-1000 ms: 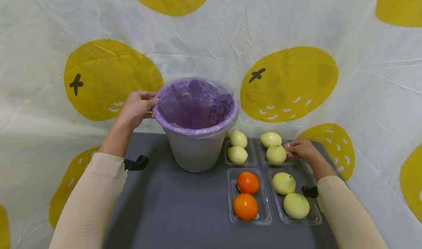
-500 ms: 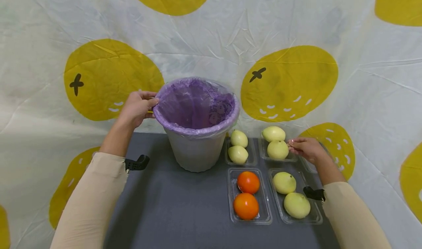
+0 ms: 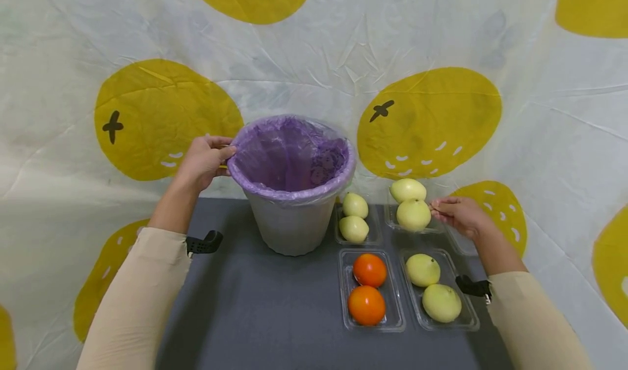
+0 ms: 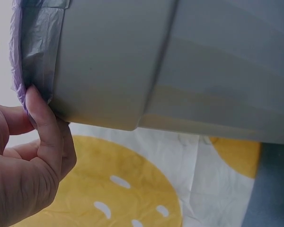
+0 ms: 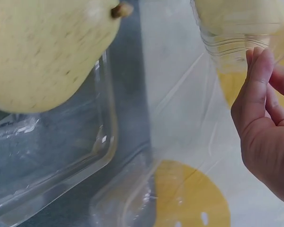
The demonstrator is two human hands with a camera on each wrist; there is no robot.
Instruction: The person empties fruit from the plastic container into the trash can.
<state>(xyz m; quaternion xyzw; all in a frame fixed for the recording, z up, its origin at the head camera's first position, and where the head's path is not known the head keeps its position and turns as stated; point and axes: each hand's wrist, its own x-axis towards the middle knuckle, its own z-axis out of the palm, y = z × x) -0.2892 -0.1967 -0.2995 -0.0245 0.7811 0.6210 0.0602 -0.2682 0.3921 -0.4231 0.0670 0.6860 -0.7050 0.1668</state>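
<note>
My left hand (image 3: 203,160) pinches the rim of a pale grey bin (image 3: 294,225) on its left side. A thin purple bag (image 3: 289,187) lines the bin and folds over the rim; the left wrist view shows thumb and fingers on that fold. My right hand (image 3: 461,216) pinches the right end of a clear plastic tray (image 3: 392,220), raised off the table. Two pale yellow pears lie in this tray, a rear pear (image 3: 407,189) and a front pear (image 3: 414,215). Its edge is between thumb and fingers in the right wrist view.
A clear tray with two pears (image 3: 354,229) sits beside the bin. Nearer are a tray with two orange round fruits (image 3: 366,305) and another with two pears (image 3: 441,303). One more clear tray (image 3: 463,243) lies under my right hand. A patterned cloth (image 3: 304,59) hangs behind.
My right hand has lifted its tray with the two pears up off the table, uncovering part of a clear tray at the right. My left hand and the bin stay put.
</note>
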